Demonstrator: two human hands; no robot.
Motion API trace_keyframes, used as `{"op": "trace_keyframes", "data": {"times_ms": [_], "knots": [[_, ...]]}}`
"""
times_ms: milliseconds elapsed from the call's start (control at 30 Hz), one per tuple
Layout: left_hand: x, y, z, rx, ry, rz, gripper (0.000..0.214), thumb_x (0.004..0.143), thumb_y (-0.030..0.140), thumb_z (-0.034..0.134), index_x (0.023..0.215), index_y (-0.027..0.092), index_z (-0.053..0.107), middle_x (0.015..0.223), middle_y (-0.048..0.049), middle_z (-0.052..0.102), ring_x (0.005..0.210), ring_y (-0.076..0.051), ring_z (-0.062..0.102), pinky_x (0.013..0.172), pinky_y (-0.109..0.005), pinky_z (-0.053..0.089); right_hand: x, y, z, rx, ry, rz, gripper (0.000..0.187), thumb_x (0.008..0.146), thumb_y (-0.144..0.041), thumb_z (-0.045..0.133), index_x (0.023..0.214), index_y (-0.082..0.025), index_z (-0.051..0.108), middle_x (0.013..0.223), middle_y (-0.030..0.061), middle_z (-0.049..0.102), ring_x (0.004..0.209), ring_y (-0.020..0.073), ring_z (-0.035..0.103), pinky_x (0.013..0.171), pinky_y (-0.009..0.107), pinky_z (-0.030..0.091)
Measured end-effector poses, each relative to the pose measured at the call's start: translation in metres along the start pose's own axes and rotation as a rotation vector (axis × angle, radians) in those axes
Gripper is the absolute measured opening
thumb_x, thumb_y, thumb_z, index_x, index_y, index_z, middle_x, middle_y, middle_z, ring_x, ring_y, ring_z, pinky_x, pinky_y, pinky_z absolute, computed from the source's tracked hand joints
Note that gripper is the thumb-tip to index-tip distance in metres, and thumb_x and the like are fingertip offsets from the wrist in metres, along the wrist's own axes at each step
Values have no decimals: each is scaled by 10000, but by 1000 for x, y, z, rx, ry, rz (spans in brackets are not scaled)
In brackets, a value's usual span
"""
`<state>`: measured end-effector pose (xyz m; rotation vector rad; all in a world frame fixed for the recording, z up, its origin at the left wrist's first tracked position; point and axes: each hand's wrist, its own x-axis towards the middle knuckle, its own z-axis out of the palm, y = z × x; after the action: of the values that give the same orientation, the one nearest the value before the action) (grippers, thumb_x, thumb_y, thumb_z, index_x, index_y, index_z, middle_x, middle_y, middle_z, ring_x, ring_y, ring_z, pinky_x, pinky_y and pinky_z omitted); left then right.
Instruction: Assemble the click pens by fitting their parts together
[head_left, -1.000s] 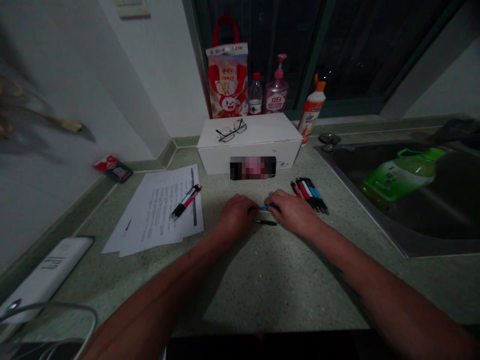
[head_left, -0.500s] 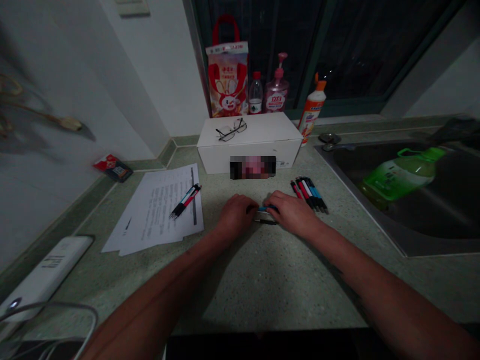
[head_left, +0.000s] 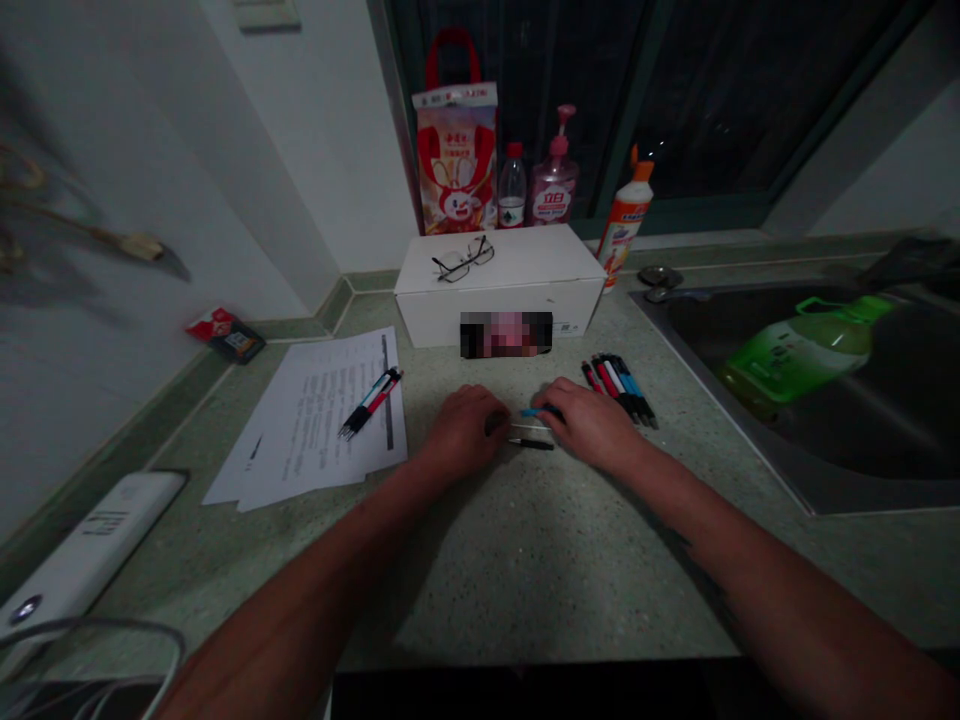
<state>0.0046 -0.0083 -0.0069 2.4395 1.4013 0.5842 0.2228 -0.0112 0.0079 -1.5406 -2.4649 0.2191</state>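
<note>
My right hand [head_left: 596, 420] is closed in a pinch around a blue pen barrel [head_left: 531, 411], whose blue end sticks out to the left. Across a small gap, my left hand [head_left: 466, 430] has its thumb and fingers curled together; something dark shows there, too shadowed to name. Between the hands runs a thin whitish rod [head_left: 530, 427], like a pen refill; I cannot tell whether it is held or lying down. Just nearer to me, a slim black pen part [head_left: 532, 444] with a pointed left end lies on the counter.
Several pens [head_left: 619, 388] lie side by side right of my right hand. More pens [head_left: 371, 402] rest on printed sheets [head_left: 315, 420] at left. Behind stands a white box [head_left: 502, 270] with glasses [head_left: 463, 260] on top. A sink [head_left: 795, 490] holding a green bottle [head_left: 802, 348] is at right.
My hands have drawn slightly apart, the left one shifting left. The blue barrel stays in my right hand, and the gap between the hands is wider.
</note>
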Motion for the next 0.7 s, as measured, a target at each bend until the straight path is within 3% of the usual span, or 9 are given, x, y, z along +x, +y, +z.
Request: {"op": "trace_keyframes", "data": {"times_ms": [133,367,700], "knots": [[4,-3,-2,80,-44,-21,123,907,157,619,909,186,738,972,-85,704,994,-263,616,905,-397,471,0,4,-3,21,6,13,155,993,-207,560,1071,-204,694,1108,82,710,1023,252,686,803,342,497],[7,-13,-6,57,142,-228,196,957,143,504,923,192,691,967,-80,706,954,-251,621,890,-390,459,1,16,0,41,81,72,171,1006,-223,533,1094,-213,680,1134,88,743,1018,282,694,801,384,511],[6,-12,-8,103,161,-207,209,956,146,482,891,181,678,917,-95,691,904,-272,605,830,-410,435,1,20,2,53,141,136,173,996,-242,537,1076,-220,689,1088,94,750,960,289,705,738,389,510]]}}
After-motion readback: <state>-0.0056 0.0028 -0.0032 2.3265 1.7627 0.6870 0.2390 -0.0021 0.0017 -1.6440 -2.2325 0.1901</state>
